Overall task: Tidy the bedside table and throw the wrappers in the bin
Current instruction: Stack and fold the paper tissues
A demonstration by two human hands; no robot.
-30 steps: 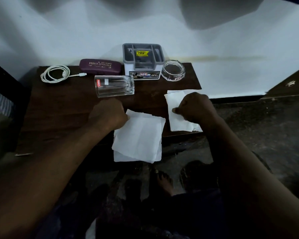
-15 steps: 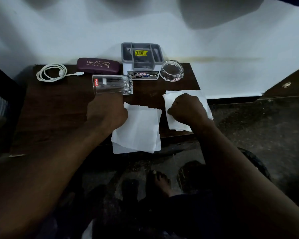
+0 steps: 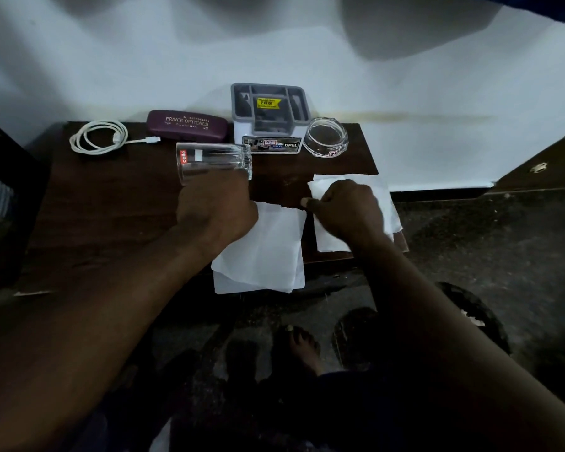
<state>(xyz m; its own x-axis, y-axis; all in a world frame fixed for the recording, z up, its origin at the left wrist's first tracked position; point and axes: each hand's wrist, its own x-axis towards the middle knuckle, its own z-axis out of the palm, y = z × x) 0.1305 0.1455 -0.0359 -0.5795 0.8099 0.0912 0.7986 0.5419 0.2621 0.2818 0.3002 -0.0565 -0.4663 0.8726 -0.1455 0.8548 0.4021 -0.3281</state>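
A dark wooden bedside table (image 3: 111, 207) holds two white paper wrappers. The larger wrapper (image 3: 268, 249) hangs over the front edge. The smaller wrapper (image 3: 384, 197) lies at the right corner. My right hand (image 3: 346, 210) rests on the smaller one, thumb and finger pinched on its left edge. My left hand (image 3: 216, 216) is curled over the larger wrapper's upper left corner and touches the lower side of a clear drinking glass (image 3: 212, 161) lying on its side. Its fingers are hidden under the hand.
Along the back stand a coiled white cable (image 3: 98, 137), a maroon glasses case (image 3: 186, 125), a grey-and-white organiser (image 3: 269, 109) and a round glass dish (image 3: 326, 137). On the floor to the right sits a dark round container (image 3: 470, 314). My bare foot (image 3: 302, 347) is below the table.
My left hand has crept up from the larger wrapper's corner until it meets the glass. My right hand stays on the smaller wrapper, pinching its edge.
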